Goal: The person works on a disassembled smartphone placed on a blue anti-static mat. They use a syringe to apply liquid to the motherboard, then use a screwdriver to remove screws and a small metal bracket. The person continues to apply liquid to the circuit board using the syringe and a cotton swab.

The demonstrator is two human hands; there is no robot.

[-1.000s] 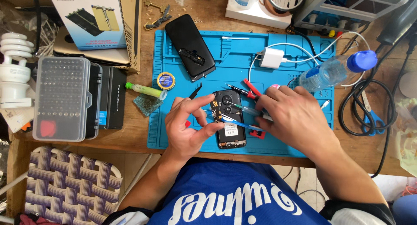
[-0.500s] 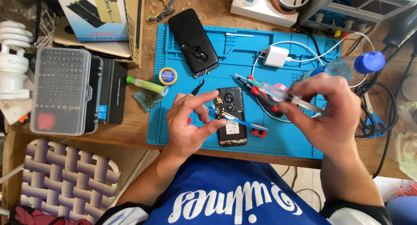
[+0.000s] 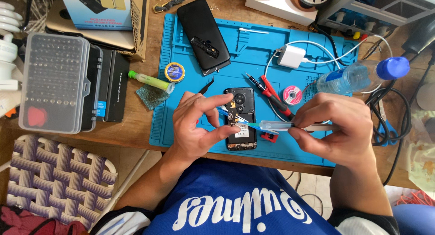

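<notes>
While my left hand pinches a small circuit board over the opened phone near the blue mat's near edge, steadying it, my right hand grips a clear-handled tool aimed left at it.

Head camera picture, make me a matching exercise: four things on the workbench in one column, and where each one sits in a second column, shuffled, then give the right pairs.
Things:
1. opened phone
2. plastic bottle
3. clear bit case
4. white charger

Places:
A. on the bare wood left of the blue mat
B. lying on its side at the mat's right edge, blue cap pointing right
C. between the left hand and the right hand, near the mat's front edge
D. on the mat's upper part, white cable looping from it

Pairs: 1-C, 2-B, 3-A, 4-D
</notes>
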